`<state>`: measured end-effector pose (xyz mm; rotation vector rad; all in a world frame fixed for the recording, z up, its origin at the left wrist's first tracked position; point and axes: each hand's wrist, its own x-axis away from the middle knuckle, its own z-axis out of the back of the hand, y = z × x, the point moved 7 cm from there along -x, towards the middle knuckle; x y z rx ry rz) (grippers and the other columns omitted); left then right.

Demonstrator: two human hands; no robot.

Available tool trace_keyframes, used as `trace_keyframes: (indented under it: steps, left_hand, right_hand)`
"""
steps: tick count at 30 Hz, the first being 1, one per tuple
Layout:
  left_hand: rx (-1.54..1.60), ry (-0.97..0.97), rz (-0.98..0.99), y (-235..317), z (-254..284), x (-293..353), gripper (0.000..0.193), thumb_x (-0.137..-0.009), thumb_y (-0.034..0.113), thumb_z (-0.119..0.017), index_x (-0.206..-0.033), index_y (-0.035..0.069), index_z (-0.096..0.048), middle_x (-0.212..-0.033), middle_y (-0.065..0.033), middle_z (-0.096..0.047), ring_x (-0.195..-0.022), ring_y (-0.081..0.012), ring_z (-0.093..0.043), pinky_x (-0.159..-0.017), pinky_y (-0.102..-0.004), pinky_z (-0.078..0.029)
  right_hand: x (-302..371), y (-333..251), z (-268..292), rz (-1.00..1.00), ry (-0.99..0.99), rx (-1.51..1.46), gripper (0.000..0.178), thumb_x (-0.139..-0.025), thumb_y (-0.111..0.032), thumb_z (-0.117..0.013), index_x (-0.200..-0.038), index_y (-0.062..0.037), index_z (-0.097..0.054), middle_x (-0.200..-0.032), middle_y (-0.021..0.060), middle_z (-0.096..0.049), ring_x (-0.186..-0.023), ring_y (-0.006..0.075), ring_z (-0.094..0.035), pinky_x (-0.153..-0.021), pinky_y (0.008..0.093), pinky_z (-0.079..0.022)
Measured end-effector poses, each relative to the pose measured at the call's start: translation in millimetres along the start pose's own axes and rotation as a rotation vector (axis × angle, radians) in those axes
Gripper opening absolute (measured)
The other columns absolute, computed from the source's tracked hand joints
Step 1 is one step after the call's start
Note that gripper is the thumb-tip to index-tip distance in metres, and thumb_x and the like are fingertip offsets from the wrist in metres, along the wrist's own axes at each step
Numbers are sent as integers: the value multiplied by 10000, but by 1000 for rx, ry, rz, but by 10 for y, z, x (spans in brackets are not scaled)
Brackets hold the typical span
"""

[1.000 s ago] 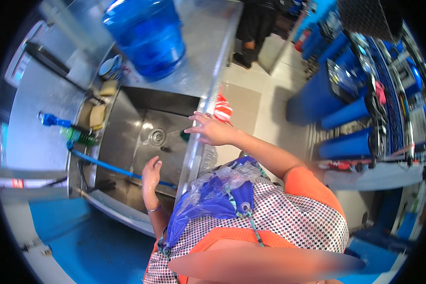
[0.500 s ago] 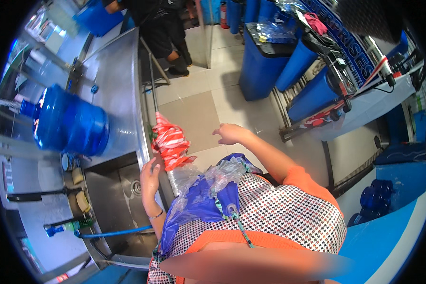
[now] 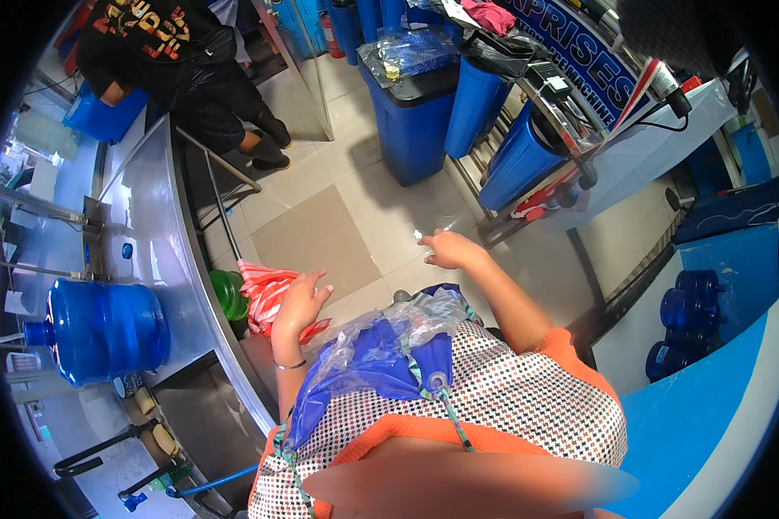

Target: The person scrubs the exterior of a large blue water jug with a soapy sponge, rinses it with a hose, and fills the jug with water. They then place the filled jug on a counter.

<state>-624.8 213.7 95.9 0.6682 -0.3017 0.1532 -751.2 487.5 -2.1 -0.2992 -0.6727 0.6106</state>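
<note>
My left hand (image 3: 301,304) is open, its fingers loosely spread in front of a red-and-white striped cloth (image 3: 267,294) that hangs beside the steel counter. It partly covers the cloth in this view, and I cannot tell whether they touch. Out to the right, over the floor, my right hand (image 3: 453,250) is open with the fingers stretched forward. A small white speck (image 3: 418,234) shows by its fingertips; whether it lies on the floor or touches them is unclear. A blue apron (image 3: 376,368) under clear plastic covers my front.
On the steel counter (image 3: 156,225) at left lies a big blue water jug (image 3: 108,329), beside a sink (image 3: 216,415). A person (image 3: 208,86) in black stands at the far left. Blue bins (image 3: 415,130) and a metal rack stand at the far right. More jugs (image 3: 688,316) sit at right.
My view has turned, so counter and jug sit lower and further left, and more of the person shows. My left hand has gone from the sink's edge to in front of the striped cloth.
</note>
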Motion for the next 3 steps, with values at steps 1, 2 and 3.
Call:
trace_keyframes:
  steps: [1, 2, 3]
  left_hand:
    - [12, -52, 43, 36, -3, -59, 470, -871, 258, -626, -1252, -12, -569, -1217, -243, -572, -1106, -349, -573, -976, -413, -431]
    - [-19, -77, 62, 83, 0, -108, 460, -881, 261, -626, -1263, 12, -570, -1222, -233, -576, -1152, -339, -554, -1006, -414, -411]
    - [-35, -89, 65, 128, 26, -161, 450, -891, 263, -625, -1275, 35, -571, -1228, -222, -579, -1198, -330, -535, -1035, -416, -390]
  right_hand:
    - [14, 57, 53, -15, 3, -10, 519, -836, -300, -697, -1307, -128, -566, -1246, 203, -572, -1135, 369, -577, -960, 458, -472]
    - [29, 101, 95, -31, 6, -23, 519, -839, -303, -695, -1308, -125, -565, -1260, 196, -568, -1141, 369, -574, -965, 457, -470]
    - [43, 142, 124, -54, 6, -39, 520, -841, -306, -694, -1309, -122, -563, -1275, 190, -563, -1147, 369, -572, -970, 456, -467]
